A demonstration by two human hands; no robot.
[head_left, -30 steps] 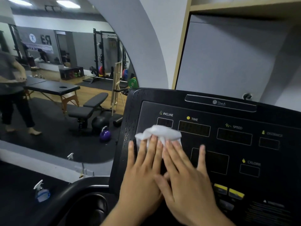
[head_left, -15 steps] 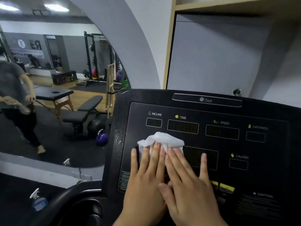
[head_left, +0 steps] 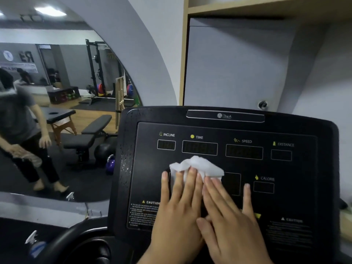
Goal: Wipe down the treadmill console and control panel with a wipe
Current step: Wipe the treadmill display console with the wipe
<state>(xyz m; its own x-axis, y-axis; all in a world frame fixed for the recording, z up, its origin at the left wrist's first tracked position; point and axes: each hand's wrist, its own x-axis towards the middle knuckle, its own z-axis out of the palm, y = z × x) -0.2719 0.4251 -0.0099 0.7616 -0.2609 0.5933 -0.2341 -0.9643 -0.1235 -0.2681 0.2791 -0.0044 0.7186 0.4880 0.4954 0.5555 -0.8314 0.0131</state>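
A black treadmill console point(head_left: 285, 130) fills the lower right of the head view, with dark displays labelled incline, time, speed, distance and calorie. A crumpled white wipe point(head_left: 202, 165) lies on the control panel just below the time display. My left hand point(head_left: 177, 210) and my right hand point(head_left: 230, 221) lie flat side by side on the panel, fingers spread, fingertips pressing the wipe's lower edge. Droplets glisten on the console's left border point(head_left: 125, 164).
A large mirror point(head_left: 66, 92) on the left wall reflects a gym with a bench, a kettlebell, a rack and a person. A spray bottle point(head_left: 35, 246) stands at the lower left beside the treadmill's cup holder point(head_left: 91, 250). A wooden shelf point(head_left: 266, 6) hangs above.
Both hands with the wipe have slid down and rightward on the panel, from beside the incline display to below the time display. The view has shifted left, showing more console.
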